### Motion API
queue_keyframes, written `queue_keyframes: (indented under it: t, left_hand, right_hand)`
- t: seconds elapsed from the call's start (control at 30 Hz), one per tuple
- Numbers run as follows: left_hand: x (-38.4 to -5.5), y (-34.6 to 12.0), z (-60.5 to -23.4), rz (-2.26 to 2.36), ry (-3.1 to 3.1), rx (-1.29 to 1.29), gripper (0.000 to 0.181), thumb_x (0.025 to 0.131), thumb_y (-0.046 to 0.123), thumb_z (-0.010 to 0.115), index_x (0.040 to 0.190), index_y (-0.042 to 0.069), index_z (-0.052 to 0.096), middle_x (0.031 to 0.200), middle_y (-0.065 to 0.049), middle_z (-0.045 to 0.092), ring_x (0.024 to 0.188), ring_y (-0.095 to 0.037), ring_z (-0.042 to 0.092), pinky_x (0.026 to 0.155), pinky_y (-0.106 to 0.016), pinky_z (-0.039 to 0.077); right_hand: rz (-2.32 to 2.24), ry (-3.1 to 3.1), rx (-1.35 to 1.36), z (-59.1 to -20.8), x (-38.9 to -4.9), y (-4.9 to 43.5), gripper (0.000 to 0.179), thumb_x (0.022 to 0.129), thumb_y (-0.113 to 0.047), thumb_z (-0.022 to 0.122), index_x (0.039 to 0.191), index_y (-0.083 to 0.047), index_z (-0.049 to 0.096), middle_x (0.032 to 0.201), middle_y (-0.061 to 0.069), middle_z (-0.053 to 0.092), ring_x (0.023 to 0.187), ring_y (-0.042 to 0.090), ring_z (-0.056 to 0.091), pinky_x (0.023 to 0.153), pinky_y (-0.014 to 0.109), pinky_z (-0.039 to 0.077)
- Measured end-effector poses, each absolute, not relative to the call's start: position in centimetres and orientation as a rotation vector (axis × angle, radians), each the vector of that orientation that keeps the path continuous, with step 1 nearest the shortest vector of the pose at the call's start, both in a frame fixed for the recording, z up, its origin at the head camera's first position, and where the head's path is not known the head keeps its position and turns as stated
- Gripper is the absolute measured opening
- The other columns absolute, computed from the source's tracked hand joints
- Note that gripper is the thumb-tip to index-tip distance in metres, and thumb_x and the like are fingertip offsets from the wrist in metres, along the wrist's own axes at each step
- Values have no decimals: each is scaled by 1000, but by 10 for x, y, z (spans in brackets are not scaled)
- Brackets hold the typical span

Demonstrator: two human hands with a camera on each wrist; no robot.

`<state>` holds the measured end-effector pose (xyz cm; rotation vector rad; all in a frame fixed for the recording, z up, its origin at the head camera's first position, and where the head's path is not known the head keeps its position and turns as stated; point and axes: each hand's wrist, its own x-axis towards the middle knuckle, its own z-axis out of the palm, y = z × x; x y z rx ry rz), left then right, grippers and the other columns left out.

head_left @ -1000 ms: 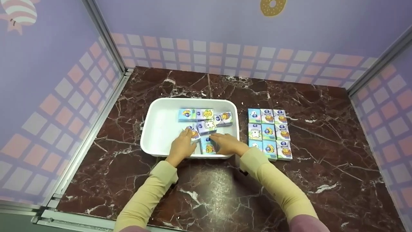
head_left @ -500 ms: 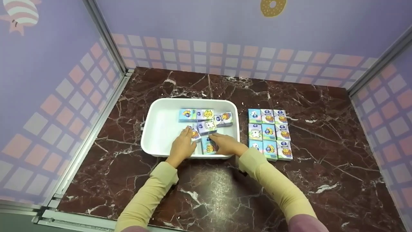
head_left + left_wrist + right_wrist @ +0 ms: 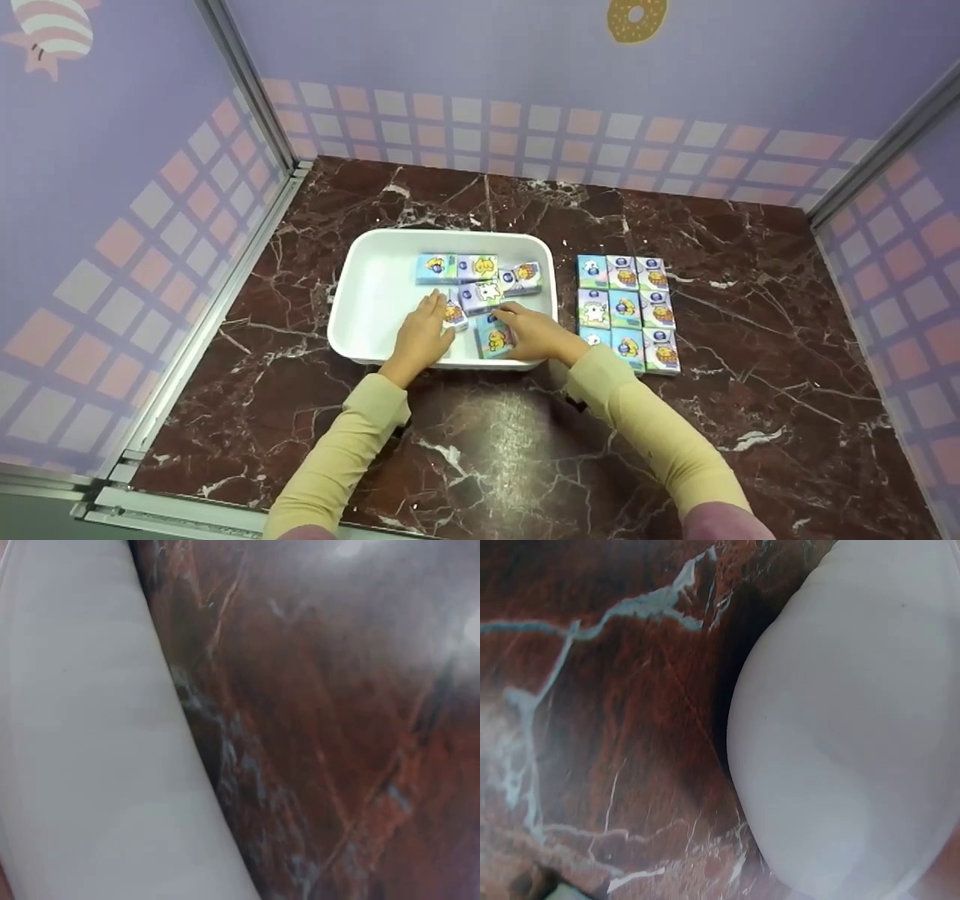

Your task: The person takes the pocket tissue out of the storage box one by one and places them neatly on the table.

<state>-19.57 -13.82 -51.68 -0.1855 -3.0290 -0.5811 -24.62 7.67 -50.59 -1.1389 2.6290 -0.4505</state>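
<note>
Inside a white plastic tub (image 3: pixel 367 300) lie several small printed packs that look like pocket tissues. My left hand (image 3: pixel 421 334) reaches over the near rim, its straight fingers resting against the left side of a purple tissue pack (image 3: pixel 455 313). My right hand (image 3: pixel 536 334) comes in from the near right and grips a blue tissue pack (image 3: pixel 493 337) between fingers and thumb; the pack's right end is covered by the hand. Behind them sit a white-and-purple pack (image 3: pixel 481 294), a tilted pack (image 3: pixel 520 278), a blue pack (image 3: pixel 436 268) and a yellow-figured pack (image 3: pixel 478 268).
Right of the tub, a block of matching packs (image 3: pixel 625 308) lies in rows on the dark red marble table (image 3: pixel 750 322). Purple panels (image 3: pixel 525 52) enclose the back and sides. Both wrist views show only the tub's outer wall (image 3: pixel 97 735) and marble.
The blue pack under my right hand has turned slightly and shifted right, away from the purple one. My right fingers have moved up along it; my left hand stays nearly still.
</note>
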Motion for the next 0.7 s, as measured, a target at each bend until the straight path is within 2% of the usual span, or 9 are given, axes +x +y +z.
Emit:
queue_keyframes:
  t: [0.1,0.27,0.47,0.7]
  left_hand:
    - [-196,-147,-514,-595,-3008,-171,60,83,23,54,132,-6,35,140,-19,32,127,-35,33,103,-45,31]
    - [-196,-169,-513,-619,-2976,-107,61,82,21,54,132,-7,34,140,-21,30,130,-36,28,105,-47,27]
    - [-191,-198,-517,-625,-2896,10,58,81,18,55,130,-7,37,139,-21,32,130,-36,27,106,-48,25]
    - [-184,-227,-520,-603,-2823,117,56,82,15,54,130,-7,37,140,-21,30,131,-37,24,107,-48,22]
  right_hand:
    - [-528,2651,-1158,-504,-248,83,81,64,-32,73,133,-5,39,135,15,39,108,31,52,92,40,44]
    - [-653,2689,-1164,-498,-254,98,80,60,-14,69,133,-4,38,135,15,38,103,32,54,84,42,47]
    - [-798,2755,-1165,-490,-263,121,83,55,-7,63,134,0,35,134,18,37,108,31,50,88,41,46]
    - [-920,2839,-1118,-480,-277,158,87,54,1,59,135,2,30,135,21,34,94,30,52,77,40,48]
